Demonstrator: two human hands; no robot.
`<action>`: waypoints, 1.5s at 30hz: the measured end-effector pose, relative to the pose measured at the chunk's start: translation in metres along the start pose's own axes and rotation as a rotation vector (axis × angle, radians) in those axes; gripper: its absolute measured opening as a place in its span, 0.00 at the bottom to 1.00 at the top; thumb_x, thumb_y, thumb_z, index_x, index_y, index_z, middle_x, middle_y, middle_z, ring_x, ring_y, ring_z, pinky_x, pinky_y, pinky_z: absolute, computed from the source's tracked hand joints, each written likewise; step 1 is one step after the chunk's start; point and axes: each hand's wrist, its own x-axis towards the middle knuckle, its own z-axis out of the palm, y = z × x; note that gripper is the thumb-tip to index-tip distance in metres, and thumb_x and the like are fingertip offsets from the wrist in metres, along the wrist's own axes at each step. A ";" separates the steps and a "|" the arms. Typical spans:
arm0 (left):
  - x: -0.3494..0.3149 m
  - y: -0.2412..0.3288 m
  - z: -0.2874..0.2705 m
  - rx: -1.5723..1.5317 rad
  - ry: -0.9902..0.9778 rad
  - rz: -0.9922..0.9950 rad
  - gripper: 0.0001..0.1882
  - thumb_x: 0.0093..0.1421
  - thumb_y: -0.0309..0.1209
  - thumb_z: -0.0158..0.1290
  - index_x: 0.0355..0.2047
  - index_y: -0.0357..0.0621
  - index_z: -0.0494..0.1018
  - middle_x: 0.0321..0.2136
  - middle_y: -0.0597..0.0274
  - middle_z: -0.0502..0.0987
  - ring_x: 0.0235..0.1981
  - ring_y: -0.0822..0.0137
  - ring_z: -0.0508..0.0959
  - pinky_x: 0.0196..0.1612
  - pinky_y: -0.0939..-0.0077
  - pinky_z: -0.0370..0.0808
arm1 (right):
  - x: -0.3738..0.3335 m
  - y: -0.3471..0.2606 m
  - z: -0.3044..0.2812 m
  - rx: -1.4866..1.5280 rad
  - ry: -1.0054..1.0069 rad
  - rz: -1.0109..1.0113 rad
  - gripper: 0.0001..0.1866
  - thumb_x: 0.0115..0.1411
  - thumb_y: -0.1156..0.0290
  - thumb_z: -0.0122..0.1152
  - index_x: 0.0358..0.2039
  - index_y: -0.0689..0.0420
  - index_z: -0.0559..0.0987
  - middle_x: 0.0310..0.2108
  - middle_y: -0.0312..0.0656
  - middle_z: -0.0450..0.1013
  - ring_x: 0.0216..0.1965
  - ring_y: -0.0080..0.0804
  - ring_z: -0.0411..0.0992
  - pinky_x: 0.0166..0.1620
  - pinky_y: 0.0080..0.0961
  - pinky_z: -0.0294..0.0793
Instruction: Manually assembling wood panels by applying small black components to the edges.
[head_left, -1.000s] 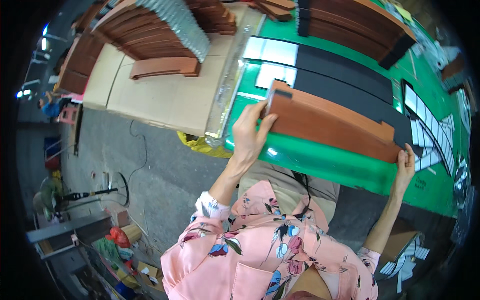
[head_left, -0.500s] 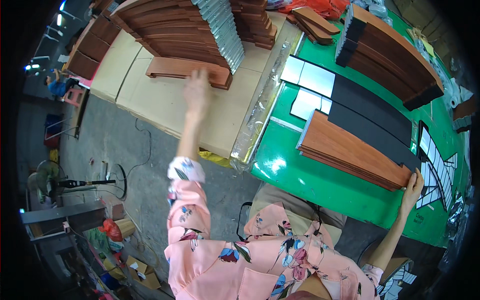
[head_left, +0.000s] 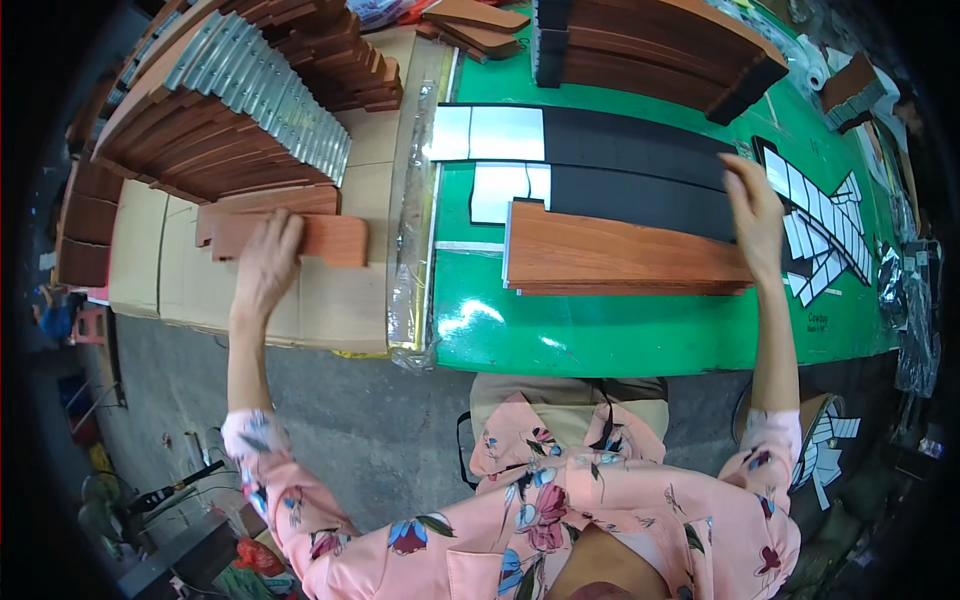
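Note:
My left hand [head_left: 268,262] is closed on a reddish-brown wood-coloured board [head_left: 342,240], its fingers over the top. The board lies tilted slightly across another brown board [head_left: 318,201] at the foot of a tall stack of curved brown boards [head_left: 190,150]. On the green table, a short stack of long brown boards [head_left: 620,250] lies beside black strips [head_left: 640,190] with white ends. My right hand [head_left: 758,215] hovers by the right end of the strips, its fingers partly spread and nothing seen in them.
White pieces with black edges [head_left: 815,215] lie in a heap at the right. Behind the strips stands another stack of brown boards [head_left: 640,60] with black ends. Cardboard [head_left: 350,300] covers the left table, and clear plastic [head_left: 405,310] runs along the join with the green table [head_left: 560,340].
The view has turned right. My left hand has closed on a board and shifted it nearer me. My right hand has left the brown boards' corner and moved away toward the strips.

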 end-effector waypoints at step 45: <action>0.038 0.289 -0.072 -0.832 0.269 0.109 0.16 0.43 0.26 0.53 0.36 0.45 0.76 0.39 0.59 0.75 0.43 0.60 0.75 0.45 0.62 0.69 | 0.058 -0.029 0.139 0.026 -1.008 -0.706 0.21 0.42 0.77 0.67 0.38 0.55 0.71 0.42 0.37 0.65 0.42 0.35 0.69 0.40 0.32 0.77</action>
